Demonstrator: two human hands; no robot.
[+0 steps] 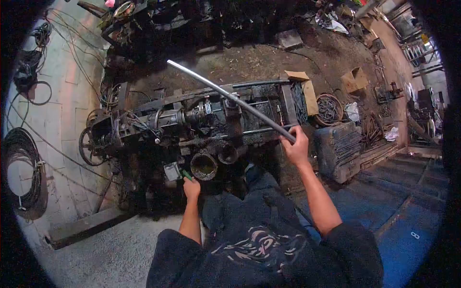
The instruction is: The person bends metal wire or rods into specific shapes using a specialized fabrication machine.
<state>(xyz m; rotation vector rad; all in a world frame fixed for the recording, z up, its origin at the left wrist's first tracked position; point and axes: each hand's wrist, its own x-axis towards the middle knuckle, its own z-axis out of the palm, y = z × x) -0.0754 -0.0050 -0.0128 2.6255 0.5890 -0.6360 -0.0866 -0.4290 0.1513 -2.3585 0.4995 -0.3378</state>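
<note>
Steel, bright toward its tip: a long rod [230, 97] slants across a grimy machine [168, 117], its near end gripped in the person's right hand [298, 145], the rest extending leftward, its tip appearing past the machine's far edge. The right arm stretches forward beside the machine's right end. The left arm reaches toward its near side, the left hand [192, 188] curled around a green handle [186, 174] next to a grey block [172, 171]. One rod, one handle, one block; right of the machine, one round basket [341, 113] and two cardboard boxes [350, 82].
</note>
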